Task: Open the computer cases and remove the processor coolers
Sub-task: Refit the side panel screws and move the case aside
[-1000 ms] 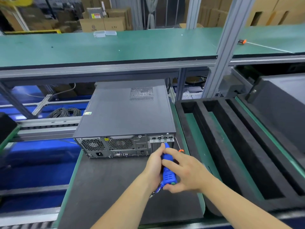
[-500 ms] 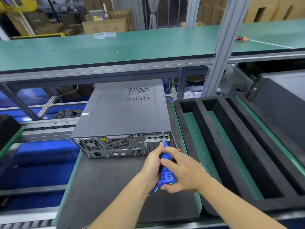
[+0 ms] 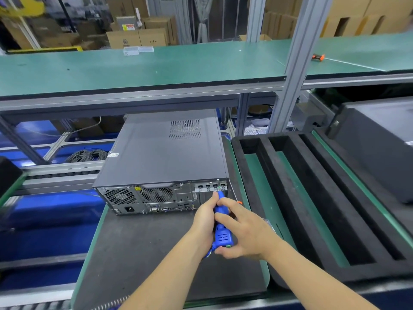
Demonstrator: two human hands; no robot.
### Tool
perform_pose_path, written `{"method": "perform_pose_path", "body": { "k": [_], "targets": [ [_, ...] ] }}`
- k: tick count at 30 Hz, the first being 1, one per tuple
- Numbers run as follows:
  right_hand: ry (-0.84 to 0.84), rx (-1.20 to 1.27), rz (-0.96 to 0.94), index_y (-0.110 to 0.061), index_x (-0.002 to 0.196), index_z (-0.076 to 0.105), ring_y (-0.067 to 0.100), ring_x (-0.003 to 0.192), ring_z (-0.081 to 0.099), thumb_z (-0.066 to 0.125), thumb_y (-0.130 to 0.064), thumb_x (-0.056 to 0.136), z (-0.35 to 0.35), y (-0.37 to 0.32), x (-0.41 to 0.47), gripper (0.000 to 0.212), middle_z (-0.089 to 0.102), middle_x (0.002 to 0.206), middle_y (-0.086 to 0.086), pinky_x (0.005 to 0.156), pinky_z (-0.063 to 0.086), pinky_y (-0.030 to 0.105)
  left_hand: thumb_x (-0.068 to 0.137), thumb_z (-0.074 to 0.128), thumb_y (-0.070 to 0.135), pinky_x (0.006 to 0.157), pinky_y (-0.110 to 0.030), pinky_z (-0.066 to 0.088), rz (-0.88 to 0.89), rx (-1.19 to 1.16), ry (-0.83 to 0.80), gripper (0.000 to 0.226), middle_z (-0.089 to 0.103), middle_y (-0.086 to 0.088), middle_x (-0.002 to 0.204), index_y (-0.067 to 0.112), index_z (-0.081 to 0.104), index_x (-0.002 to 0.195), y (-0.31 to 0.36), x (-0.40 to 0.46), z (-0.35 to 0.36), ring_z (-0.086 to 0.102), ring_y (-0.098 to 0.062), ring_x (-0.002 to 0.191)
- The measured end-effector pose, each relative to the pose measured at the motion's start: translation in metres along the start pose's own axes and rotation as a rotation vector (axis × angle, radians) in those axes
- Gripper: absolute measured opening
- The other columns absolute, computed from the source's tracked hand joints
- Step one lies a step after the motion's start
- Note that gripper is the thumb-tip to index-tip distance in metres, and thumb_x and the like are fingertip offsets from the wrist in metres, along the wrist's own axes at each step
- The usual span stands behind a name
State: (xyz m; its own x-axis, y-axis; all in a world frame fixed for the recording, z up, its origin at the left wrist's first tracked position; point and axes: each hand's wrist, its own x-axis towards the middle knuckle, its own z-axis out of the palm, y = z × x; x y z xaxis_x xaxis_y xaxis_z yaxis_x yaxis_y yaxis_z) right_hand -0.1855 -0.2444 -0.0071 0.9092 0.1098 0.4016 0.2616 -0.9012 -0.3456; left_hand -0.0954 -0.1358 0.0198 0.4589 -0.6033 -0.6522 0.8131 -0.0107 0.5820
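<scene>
computer case point(image 3: 161, 151) dark grey | electric screwdriver point(image 3: 222, 236) blue | shelf point(image 3: 134, 68) green

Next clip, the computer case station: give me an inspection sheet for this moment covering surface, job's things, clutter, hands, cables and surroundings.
Surface: dark mat with green edging.
Job's things: computer case lies flat, cover on, rear panel toward the person; blue electric screwdriver has its tip at the rear panel's upper right corner.
Clutter: small orange item beside the case; black foam tray with long slots to the right.
Hands: left hand and right hand both grip the screwdriver.
Cables: coiled black cable behind the case on the left; none seen plugged into the case.
Surroundings: green shelf above, cardboard boxes behind.
</scene>
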Motion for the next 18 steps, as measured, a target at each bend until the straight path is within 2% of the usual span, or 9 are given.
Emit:
{"method": "perform_pose_path", "body": {
  "k": [2, 4, 8, 10, 13, 16, 18],
  "targets": [
    [-0.029, -0.012, 0.01, -0.014, 0.119, 0.059, 0.02, 0.096, 0.054, 0.067, -0.057, 0.079, -0.004, -0.001, 0.001, 0.059, 0.042, 0.138, 0.005, 0.079, 0.051, 0.027, 0.092, 0.059, 0.057, 0.07, -0.04, 0.058, -0.011, -0.009, 0.011, 0.052, 0.075, -0.011, 0.097, 0.008, 0.079, 0.088, -0.001, 0.0, 0.002, 0.073, -0.032, 0.084],
    [-0.074, -0.025, 0.031, -0.015, 0.123, 0.057, 0.015, 0.101, 0.051, 0.065, -0.059, 0.08, -0.008, -0.001, 0.0, 0.061, 0.041, 0.14, 0.005, 0.084, 0.042, 0.019, 0.092, 0.058, 0.056, 0.071, -0.041, 0.058, -0.019, -0.014, 0.012, 0.053, 0.075, -0.011, 0.097, 0.009, 0.079, 0.082, 0.0, 0.002, 0.003, 0.073, -0.032, 0.083],
    [-0.151, -0.018, 0.106, -0.029, 0.133, 0.043, 0.008, 0.107, 0.043, 0.059, -0.063, 0.082, -0.007, -0.004, -0.007, 0.064, 0.023, 0.154, -0.005, 0.088, 0.032, 0.016, 0.096, 0.055, 0.051, 0.056, -0.032, 0.057, -0.003, -0.002, -0.005, 0.058, 0.074, -0.009, 0.076, 0.01, 0.077, 0.062, 0.003, 0.007, -0.001, 0.072, -0.026, 0.065],
    [-0.157, -0.007, 0.118, -0.029, 0.134, 0.04, 0.008, 0.112, 0.043, 0.059, -0.062, 0.081, -0.006, -0.003, -0.006, 0.065, 0.019, 0.156, -0.007, 0.088, 0.032, 0.017, 0.096, 0.055, 0.05, 0.056, -0.033, 0.058, -0.011, 0.01, -0.003, 0.057, 0.073, -0.009, 0.074, 0.011, 0.076, 0.06, 0.003, 0.006, -0.001, 0.072, -0.027, 0.065],
    [-0.172, -0.002, 0.127, -0.024, 0.132, 0.042, 0.014, 0.109, 0.049, 0.06, -0.06, 0.079, -0.008, 0.0, 0.001, 0.067, 0.021, 0.153, -0.004, 0.082, 0.039, 0.019, 0.093, 0.061, 0.053, 0.072, -0.044, 0.06, -0.013, 0.007, -0.012, 0.051, 0.074, -0.013, 0.09, 0.008, 0.077, 0.075, 0.006, 0.001, 0.001, 0.072, -0.033, 0.08],
    [-0.158, 0.014, 0.149, -0.022, 0.133, 0.043, 0.008, 0.098, 0.045, 0.06, -0.058, 0.081, -0.008, 0.0, 0.002, 0.066, 0.017, 0.153, -0.006, 0.075, 0.037, 0.018, 0.092, 0.064, 0.051, 0.063, -0.042, 0.06, -0.002, -0.005, -0.019, 0.049, 0.071, -0.01, 0.08, 0.01, 0.076, 0.067, 0.009, 0.005, 0.002, 0.072, -0.032, 0.072],
    [-0.149, 0.031, 0.161, -0.022, 0.134, 0.043, 0.004, 0.092, 0.038, 0.061, -0.056, 0.082, -0.009, -0.001, 0.002, 0.065, 0.016, 0.152, -0.007, 0.072, 0.038, 0.019, 0.092, 0.064, 0.05, 0.063, -0.042, 0.06, -0.006, -0.011, -0.026, 0.049, 0.071, -0.01, 0.078, 0.01, 0.075, 0.065, 0.012, 0.004, 0.004, 0.072, -0.032, 0.071]
  ]
}}
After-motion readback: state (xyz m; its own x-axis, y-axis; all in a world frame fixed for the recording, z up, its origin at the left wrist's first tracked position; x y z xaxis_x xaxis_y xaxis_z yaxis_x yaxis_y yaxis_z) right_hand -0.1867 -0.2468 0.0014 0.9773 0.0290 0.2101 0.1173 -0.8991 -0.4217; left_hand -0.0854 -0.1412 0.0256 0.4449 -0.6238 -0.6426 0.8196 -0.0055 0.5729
